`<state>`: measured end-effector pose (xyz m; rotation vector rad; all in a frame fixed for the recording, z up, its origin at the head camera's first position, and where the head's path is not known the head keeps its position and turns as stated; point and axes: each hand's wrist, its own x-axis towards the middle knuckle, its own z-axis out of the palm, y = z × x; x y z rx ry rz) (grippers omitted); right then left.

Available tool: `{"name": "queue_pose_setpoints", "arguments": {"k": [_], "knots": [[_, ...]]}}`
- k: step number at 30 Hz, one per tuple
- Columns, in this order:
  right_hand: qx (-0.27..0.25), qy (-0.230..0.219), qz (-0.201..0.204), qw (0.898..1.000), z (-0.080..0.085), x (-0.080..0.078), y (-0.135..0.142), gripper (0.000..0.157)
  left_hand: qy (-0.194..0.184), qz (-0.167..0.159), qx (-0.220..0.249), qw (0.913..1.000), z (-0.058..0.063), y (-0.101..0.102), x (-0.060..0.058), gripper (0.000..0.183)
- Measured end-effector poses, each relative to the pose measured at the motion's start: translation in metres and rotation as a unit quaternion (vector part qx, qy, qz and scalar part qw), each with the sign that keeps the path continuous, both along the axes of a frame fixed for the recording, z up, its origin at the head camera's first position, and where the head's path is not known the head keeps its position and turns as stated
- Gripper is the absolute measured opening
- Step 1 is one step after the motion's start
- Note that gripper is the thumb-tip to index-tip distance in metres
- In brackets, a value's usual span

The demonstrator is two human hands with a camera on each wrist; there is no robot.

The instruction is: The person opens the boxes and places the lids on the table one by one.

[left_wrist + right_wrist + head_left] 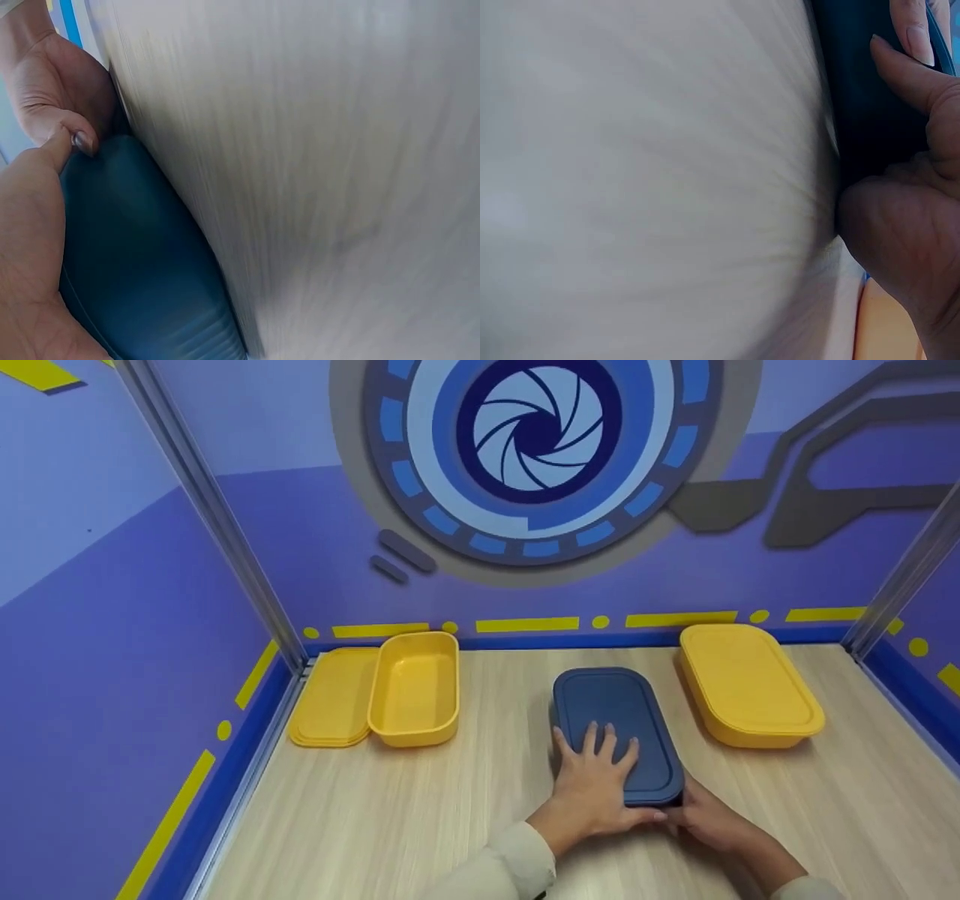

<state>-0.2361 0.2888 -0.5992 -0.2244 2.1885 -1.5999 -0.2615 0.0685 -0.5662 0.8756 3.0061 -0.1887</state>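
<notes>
L hand [589,791] palm down, fingers spread, pointing far, thumb out to right. R hand [709,814] just right, curled, fingers mostly hidden, thumb nr L's. Lt sleeves [499,866], both arms.

Dark blue lidded box [600,697] of smooth, matt plastic, yellow closed box [750,682] also of matt plastic, table [495,780] with pale wood grain, sleeve [499,870] of cloth, post [210,502] of shiny metal

I'd call this a small display-like booth. Decorated purple panels [285,555], edged by metal posts [210,510], stand behind and beside the wood-grain table [480,780].
</notes>
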Motion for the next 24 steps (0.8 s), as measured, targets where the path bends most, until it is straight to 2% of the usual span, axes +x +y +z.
{"name": "queue_pose_setpoints", "arguments": {"k": [8, 15, 24], "knots": [[-0.009, -0.004, 0.011, 1.000, -0.0003, -0.0001, 0.0017, 0.114, -0.003, 0.002, 0.004, 1.0000, -0.0001, 0.0012, 0.0009, 0.110], [-0.026, -0.004, 0.001, 1.000, 0.0007, 0.0017, 0.0000, 0.116, 0.004, -0.001, 0.010, 0.9999, 0.0000, 0.0014, 0.0012, 0.110], [0.014, -0.019, -0.016, 1.000, 0.0034, 0.0004, -0.0042, 0.119, -0.006, 0.000, 0.027, 0.9996, -0.0006, 0.0002, 0.0002, 0.113]]}}
